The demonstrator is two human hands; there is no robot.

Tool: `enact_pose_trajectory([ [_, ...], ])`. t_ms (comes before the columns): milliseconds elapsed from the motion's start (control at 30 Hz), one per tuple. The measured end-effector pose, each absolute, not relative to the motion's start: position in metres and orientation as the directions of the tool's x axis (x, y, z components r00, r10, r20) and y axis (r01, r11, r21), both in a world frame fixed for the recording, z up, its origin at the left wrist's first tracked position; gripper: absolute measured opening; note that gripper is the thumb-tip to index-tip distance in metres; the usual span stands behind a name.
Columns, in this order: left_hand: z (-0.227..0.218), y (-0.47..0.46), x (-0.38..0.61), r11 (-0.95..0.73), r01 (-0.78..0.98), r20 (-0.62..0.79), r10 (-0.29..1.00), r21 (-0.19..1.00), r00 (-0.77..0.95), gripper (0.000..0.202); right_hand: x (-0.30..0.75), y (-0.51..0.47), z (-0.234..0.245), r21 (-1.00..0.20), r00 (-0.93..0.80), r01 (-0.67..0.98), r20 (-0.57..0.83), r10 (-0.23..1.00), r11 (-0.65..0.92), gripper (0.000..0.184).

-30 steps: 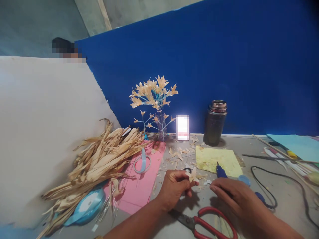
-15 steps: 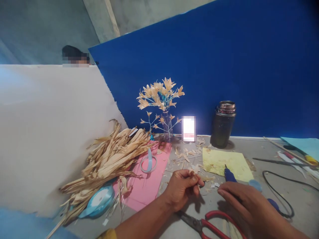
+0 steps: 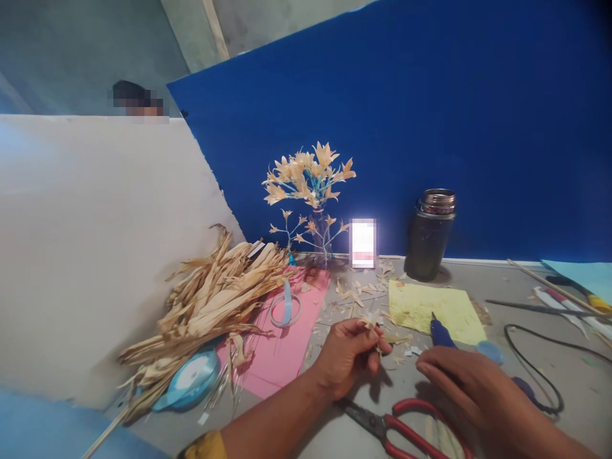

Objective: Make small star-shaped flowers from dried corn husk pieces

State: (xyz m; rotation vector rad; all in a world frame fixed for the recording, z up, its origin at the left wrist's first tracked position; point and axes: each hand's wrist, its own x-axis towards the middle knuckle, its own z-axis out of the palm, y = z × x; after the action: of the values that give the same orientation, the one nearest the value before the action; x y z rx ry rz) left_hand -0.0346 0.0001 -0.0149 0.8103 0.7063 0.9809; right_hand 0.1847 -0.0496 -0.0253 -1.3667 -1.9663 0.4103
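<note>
My left hand (image 3: pixel 351 354) is closed in a pinch on a small flower made of pale dried husk (image 3: pixel 371 324), whose lower part is hidden by the fingers. My right hand (image 3: pixel 461 376) hovers to the right, back upward, fingers drawn together. Whatever it pinches, if anything, is hidden or too small to name. Just beyond it lies what looks like a blue glue gun (image 3: pixel 440 333), its dark tip over a yellow sheet (image 3: pixel 452 309). Red-handled scissors (image 3: pixel 375 424) lie below, between my two hands. Husk scraps (image 3: pixel 351 293) are strewn ahead of my left hand.
At left, a bundle of dried husks (image 3: pixel 215 306) and blue ribbon (image 3: pixel 194 382) lie by a tape roll (image 3: pixel 285 312) on pink paper (image 3: pixel 272 366). Behind stand husk flowers (image 3: pixel 310 175), a lit screen (image 3: pixel 362 243) and a dark flask (image 3: pixel 429 242). A black cord (image 3: pixel 545 339) curves at right.
My left hand has risen slightly, and the flower has turned a little in its fingers. My right hand has hardly moved. The view has shifted slightly.
</note>
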Motion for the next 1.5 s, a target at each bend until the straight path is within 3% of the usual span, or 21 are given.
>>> enact_pose_trajectory([
  [133,-0.010,0.000,-0.041,0.181,-0.311,-0.082,0.949,0.933,0.306,0.039,0.185,-0.050,-0.024,-0.539,-0.319,0.715,0.316,0.893,0.446,0.034],
  [267,-0.006,-0.006,-0.048,-0.132,-0.114,0.160,0.943,0.985,0.291,0.033,0.183,-0.050,-0.022,-0.527,-0.325,0.722,0.313,0.892,0.448,0.037],
  [333,-0.006,-0.011,-0.047,-0.229,-0.105,0.251,0.908,0.968,0.335,0.029,0.181,-0.051,-0.019,-0.529,-0.332,0.722,0.299,0.895,0.445,0.039],
  [567,-0.006,-0.017,-0.036,-0.118,-0.181,0.179,0.911,0.976,0.371,0.024,0.178,-0.052,-0.010,-0.546,-0.352,0.725,0.232,0.907,0.420,0.039],
  [867,-0.005,-0.013,-0.038,-0.132,-0.141,0.172,0.930,0.981,0.325,0.030,0.177,-0.053,-0.005,-0.555,-0.376,0.727,0.173,0.910,0.405,0.040],
  [1167,0.004,0.020,-0.063,-0.022,-0.177,0.032,0.998,0.984,0.055,0.034,0.177,-0.053,-0.009,-0.559,-0.338,0.730,0.205,0.918,0.393,0.039],
  [1500,0.032,0.100,-0.026,0.017,0.046,-0.023,0.990,0.999,0.140,0.026,0.177,-0.050,-0.010,-0.542,-0.334,0.737,0.228,0.915,0.404,0.041],
])
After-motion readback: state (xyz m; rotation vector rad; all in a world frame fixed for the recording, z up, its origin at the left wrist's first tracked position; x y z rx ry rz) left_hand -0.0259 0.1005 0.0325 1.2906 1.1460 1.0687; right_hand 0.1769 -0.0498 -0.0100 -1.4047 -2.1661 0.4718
